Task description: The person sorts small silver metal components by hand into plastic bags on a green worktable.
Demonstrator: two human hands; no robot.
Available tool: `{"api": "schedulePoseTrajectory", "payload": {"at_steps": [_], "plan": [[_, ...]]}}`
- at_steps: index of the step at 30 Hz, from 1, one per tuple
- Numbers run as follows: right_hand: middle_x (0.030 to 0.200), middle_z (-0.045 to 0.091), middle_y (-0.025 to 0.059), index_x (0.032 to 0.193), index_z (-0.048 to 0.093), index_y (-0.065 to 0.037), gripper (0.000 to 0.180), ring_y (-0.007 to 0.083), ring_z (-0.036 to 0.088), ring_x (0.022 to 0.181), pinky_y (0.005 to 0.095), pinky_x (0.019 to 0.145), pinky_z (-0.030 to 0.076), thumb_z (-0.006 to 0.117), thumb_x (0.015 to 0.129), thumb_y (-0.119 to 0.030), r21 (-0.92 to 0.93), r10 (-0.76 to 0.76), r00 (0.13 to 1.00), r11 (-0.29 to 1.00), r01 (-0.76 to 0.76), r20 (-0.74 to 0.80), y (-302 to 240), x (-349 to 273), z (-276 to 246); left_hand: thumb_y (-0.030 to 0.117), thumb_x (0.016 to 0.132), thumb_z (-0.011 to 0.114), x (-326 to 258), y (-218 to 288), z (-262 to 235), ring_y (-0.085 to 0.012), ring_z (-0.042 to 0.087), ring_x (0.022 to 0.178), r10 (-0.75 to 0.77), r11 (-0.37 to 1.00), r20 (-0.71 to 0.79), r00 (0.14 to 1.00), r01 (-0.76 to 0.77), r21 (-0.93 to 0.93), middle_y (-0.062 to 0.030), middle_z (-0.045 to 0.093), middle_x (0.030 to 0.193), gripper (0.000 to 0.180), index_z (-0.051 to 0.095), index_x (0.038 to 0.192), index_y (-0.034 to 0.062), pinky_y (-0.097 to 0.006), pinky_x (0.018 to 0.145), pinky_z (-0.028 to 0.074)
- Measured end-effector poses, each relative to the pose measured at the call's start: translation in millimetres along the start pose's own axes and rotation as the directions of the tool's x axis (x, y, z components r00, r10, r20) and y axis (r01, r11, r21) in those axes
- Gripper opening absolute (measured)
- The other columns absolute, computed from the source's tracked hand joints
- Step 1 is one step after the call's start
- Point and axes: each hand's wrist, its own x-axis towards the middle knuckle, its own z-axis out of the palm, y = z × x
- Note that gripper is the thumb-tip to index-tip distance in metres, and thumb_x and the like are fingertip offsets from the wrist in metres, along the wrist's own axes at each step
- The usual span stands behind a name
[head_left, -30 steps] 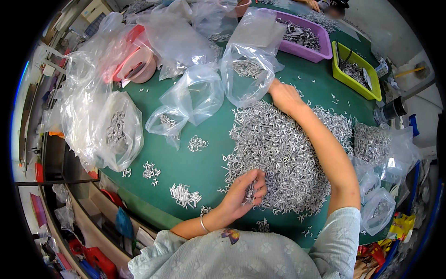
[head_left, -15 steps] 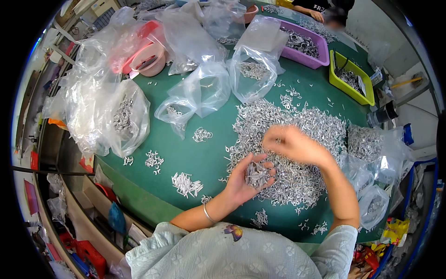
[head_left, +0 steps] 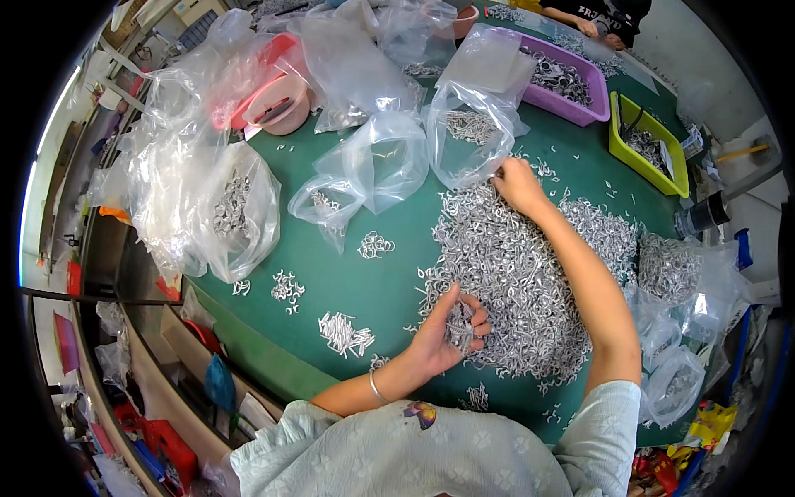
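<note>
A broad heap of small silvery curved metal pieces (head_left: 522,282) covers the right part of the green table. At its near left edge, my left hand (head_left: 443,335) is cupped with a handful of these pieces, its fingers curled round them. My right hand (head_left: 520,186) is stretched out to the heap's far edge, beside the mouth of a clear plastic bag (head_left: 479,79) with similar pieces inside. Its fingers are closed together; whatever they hold is too small to make out.
Small piles lie left of the heap: straight silvery pins (head_left: 344,334), curved pieces (head_left: 287,287) and ring-like pieces (head_left: 376,244). Clear bags, a pink bucket (head_left: 286,123), a purple basin (head_left: 598,108) and a yellow-green basin (head_left: 675,166) stand around. A person's hands (head_left: 600,35) are across the table.
My right hand has moved away from above the heap near my left hand to its far edge by the bag. My left hand still cups its pieces. The view has shifted slightly.
</note>
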Motion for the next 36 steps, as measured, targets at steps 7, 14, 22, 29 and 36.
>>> {"api": "schedulePoseTrajectory", "payload": {"at_steps": [7,14,22,29,36], "plan": [[0.073,0.062,0.0040,0.088,0.062,0.003,0.010,0.0077,0.058,0.064,0.0215,0.057,0.045,0.057,0.080,0.004,0.600,0.197,0.964,0.755,-0.266,0.179,-54,-82,-72,0.045,0.091,0.045,-2,-5,2,-0.0180,0.045,0.071,-0.008,1.000,0.004,1.000,0.008,0.015,-0.0045,0.044,0.075,0.035,0.054,0.086,0.0109,-0.027,0.053,0.038],[0.074,0.064,0.0102,0.089,0.060,0.003,0.013,0.0178,0.062,0.067,0.0290,0.060,0.047,0.060,0.076,0.003,0.294,0.314,0.911,0.874,-0.387,0.268,-58,-165,-124,0.044,0.091,0.047,-7,-14,3,-0.0164,0.043,0.070,-0.015,1.000,-0.019,1.000,0.015,0.011,-0.0033,0.042,0.073,0.034,0.054,0.085,0.0114,-0.027,0.053,0.037],[0.077,0.064,0.0176,0.076,0.062,-0.002,0.006,0.0367,0.062,0.076,0.0443,0.066,0.049,0.058,0.072,-0.004,-0.595,0.641,0.755,0.554,-0.582,-0.142,-13,-305,-164,0.044,0.090,0.049,-20,-21,2,-0.0142,0.040,0.066,0.006,1.000,-0.024,1.000,-0.006,0.015,-0.0023,0.042,0.069,0.033,0.055,0.081,0.0127,-0.024,0.049,0.035],[0.078,0.064,0.0178,0.072,0.063,-0.004,0.010,0.0356,0.064,0.074,0.0457,0.063,0.050,0.054,0.074,-0.003,-0.656,0.597,0.784,0.524,-0.543,-0.172,-15,-350,-158,0.042,0.089,0.051,-36,-32,-2,-0.0152,0.044,0.067,-0.005,1.000,0.010,1.000,0.005,0.002,-0.0023,0.044,0.070,0.030,0.054,0.083,0.0127,-0.025,0.050,0.037],[0.082,0.065,0.0155,0.077,0.063,-0.006,0.011,0.0329,0.064,0.077,0.0442,0.065,0.051,0.052,0.078,-0.006,-0.702,0.579,0.727,0.339,-0.627,-0.369,10,-375,-161,0.041,0.089,0.053,-47,-41,3,-0.0140,0.042,0.066,0.010,1.000,-0.034,0.999,-0.009,0.019,-0.0014,0.044,0.069,0.029,0.054,0.081,0.0132,-0.024,0.049,0.035]]}}
